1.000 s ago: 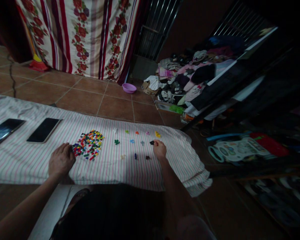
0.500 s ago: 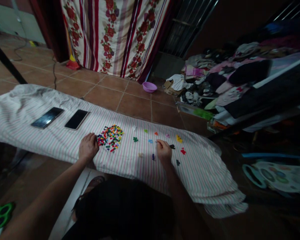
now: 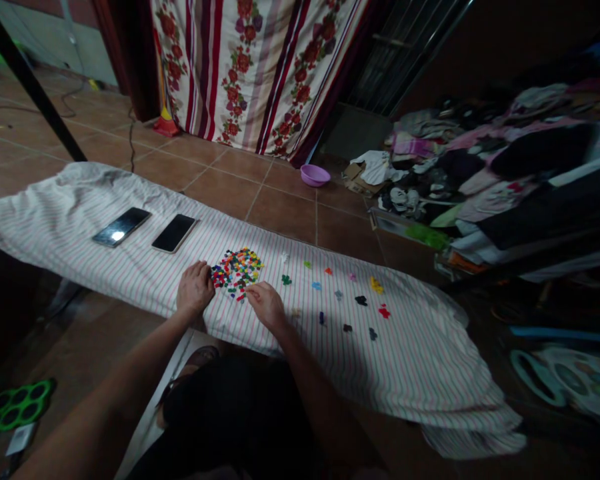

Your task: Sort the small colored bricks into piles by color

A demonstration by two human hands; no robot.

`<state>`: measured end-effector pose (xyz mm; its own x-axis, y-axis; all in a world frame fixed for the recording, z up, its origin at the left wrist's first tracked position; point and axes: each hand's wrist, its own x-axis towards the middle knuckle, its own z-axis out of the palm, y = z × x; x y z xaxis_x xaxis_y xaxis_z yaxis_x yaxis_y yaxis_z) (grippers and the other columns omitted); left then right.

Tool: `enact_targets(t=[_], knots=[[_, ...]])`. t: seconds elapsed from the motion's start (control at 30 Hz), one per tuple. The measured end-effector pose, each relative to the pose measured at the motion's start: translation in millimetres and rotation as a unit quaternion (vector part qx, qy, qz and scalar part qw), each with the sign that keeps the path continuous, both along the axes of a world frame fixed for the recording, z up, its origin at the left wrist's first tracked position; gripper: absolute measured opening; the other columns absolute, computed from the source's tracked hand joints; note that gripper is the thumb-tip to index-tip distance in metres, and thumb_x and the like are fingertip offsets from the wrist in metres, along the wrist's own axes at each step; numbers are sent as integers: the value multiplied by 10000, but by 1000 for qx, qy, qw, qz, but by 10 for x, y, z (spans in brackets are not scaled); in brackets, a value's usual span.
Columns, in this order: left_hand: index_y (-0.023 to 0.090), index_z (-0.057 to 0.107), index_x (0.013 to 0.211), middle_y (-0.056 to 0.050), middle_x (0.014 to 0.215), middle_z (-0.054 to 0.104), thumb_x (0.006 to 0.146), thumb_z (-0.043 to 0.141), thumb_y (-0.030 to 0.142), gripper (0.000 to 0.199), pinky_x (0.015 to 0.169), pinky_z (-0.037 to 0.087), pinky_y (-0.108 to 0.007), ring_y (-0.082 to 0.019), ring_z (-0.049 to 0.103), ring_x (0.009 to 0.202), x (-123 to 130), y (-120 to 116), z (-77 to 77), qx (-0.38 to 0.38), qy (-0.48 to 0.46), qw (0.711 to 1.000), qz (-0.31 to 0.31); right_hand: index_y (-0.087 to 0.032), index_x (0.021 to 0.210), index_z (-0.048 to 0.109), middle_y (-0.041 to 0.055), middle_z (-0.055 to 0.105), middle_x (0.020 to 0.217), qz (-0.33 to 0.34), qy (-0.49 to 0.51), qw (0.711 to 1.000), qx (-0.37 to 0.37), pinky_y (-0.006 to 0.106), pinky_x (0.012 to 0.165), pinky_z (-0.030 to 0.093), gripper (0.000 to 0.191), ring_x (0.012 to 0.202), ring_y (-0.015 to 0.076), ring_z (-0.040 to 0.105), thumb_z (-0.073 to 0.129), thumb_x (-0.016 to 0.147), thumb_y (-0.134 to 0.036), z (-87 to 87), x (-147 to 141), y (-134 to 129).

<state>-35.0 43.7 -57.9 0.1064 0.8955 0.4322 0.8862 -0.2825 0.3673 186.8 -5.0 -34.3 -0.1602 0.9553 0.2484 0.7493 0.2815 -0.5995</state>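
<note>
A heap of small coloured pieces (image 3: 237, 268) lies on the striped cloth. At its left edge rests my left hand (image 3: 196, 288), fingers curled together against the outermost pieces; what they may hold is hidden. My right hand (image 3: 267, 305) is at the heap's lower right edge, thumb and forefinger pinched; anything between them is too small to name. To the right, pieces lie apart in little groups by colour, among them green (image 3: 287, 280), light blue (image 3: 317, 286), yellow (image 3: 377, 285), black (image 3: 361, 301), red (image 3: 384, 311) and dark blue (image 3: 321, 318).
Two phones, one with a glare spot (image 3: 122, 227) and one dark (image 3: 175, 233), lie left of the heap. The cloth (image 3: 420, 360) covers a long narrow surface. Beyond are a purple basin (image 3: 315, 175), a floral curtain (image 3: 265, 73) and heaped clothes (image 3: 430, 153).
My right hand has moved left from the sorted groups to the heap's edge. A grey group shows where it was. My left hand stays by the heap; the whole view has shifted slightly.
</note>
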Motion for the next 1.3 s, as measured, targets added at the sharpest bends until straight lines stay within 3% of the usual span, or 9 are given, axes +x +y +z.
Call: enact_targets(t=[0.27, 0.57, 0.87, 1.3], knots=[[114, 629, 1136, -185, 1275, 626, 871, 411, 210, 357, 1083, 391, -481, -300, 526, 1259, -8, 5, -24, -10, -5, 1000, -4, -247, 1068, 734, 59, 652, 985, 29, -75, 997, -15, 308, 912, 472, 217, 995, 191, 589, 570, 927, -219, 109, -417, 64], [113, 628, 1132, -184, 1272, 628, 886, 393, 193, 349, 1077, 398, -479, -297, 525, 1266, -4, 0, -9, -8, -5, 1000, -5, -256, 1056, 722, 79, 613, 1033, 4, -127, 992, -11, 350, 919, 477, 185, 1041, 233, 541, 598, 919, -257, 192, -716, 182], [110, 623, 1126, -188, 1272, 623, 876, 397, 185, 346, 1089, 391, -472, -291, 517, 1275, -3, -1, 4, -13, -18, 1000, -10, -215, 1011, 693, 79, 625, 1056, 3, -146, 989, -31, 358, 919, 461, 124, 1072, 238, 528, 623, 910, -230, 173, -782, 227], [128, 623, 1129, -172, 1265, 629, 870, 404, 187, 344, 1088, 387, -474, -291, 522, 1268, 0, -6, -8, -9, -10, 1000, -4, -235, 1006, 638, 56, 652, 1011, 14, -92, 995, 20, 347, 943, 452, 140, 1025, 214, 558, 520, 941, -198, 180, -672, 160]])
